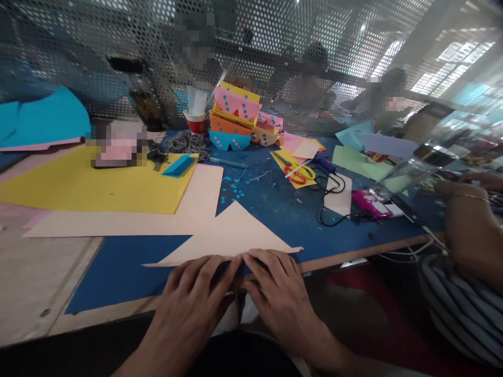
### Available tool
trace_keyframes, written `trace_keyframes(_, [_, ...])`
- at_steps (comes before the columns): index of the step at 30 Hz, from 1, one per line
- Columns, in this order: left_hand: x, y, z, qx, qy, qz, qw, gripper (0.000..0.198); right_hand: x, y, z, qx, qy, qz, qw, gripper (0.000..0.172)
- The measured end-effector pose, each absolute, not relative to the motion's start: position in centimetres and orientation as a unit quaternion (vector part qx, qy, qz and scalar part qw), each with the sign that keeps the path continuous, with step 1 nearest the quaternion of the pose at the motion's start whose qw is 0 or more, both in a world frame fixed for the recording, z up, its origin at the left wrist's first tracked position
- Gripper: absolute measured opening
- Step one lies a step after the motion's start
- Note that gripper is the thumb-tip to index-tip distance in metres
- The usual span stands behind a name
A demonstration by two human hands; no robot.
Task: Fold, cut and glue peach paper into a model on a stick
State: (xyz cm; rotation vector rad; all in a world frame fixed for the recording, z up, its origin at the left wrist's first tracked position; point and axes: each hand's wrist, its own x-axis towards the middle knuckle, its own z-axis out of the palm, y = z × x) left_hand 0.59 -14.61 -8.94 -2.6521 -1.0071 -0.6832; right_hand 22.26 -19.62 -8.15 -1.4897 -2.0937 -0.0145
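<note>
A peach sheet of paper (234,231) lies at the front edge of the blue-topped table, its pointed corner facing away from me. Its near edge is turned over into a narrow fold, whose ends stick out past both sides. My left hand (190,303) has its curled fingers along the left part of this fold. Beside it, my right hand (281,296) grips the right part the same way. The fingertips of both hands nearly meet at the middle of the edge. My thumbs are partly hidden below the fold.
Yellow paper (118,188) covers peach sheets at left. Scissors (301,174), a blue glue gun (324,163) and its cord lie right of centre. Decorated paper pieces (231,118) and a red cup (195,123) stand at the mesh. A co-worker's arm (469,225) is at right.
</note>
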Motion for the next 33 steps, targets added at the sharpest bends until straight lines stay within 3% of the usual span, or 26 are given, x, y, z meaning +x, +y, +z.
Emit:
trace_keyframes(12, [-1.8,-14.2,-9.0,-0.916,-0.328,-0.212,0.093,0.049,25.4,-20.5,-8.4,-0.571,-0.756,-0.012,0.319,0.038])
trace_keyframes(18, [-5.3,-13.9,-9.7,-0.920,-0.340,-0.173,0.085,0.039,26.9,-20.7,-8.3,-0.578,-0.743,-0.006,0.337,0.040])
trace_keyframes(21, [-6.9,-13.5,-10.0,-0.935,-0.306,-0.167,0.062,0.048,27.2,-20.6,-8.4,-0.574,-0.746,0.002,0.338,0.039])
trace_keyframes(25, [-8.1,-13.4,-10.0,-0.903,-0.377,-0.196,0.066,0.060,27.4,-20.5,-8.3,-0.571,-0.750,0.016,0.334,0.034])
trace_keyframes(33, [-8.2,-13.4,-9.3,-0.881,-0.419,-0.219,0.017,0.042,27.3,-19.4,-7.7,-0.569,-0.736,0.002,0.368,0.020])
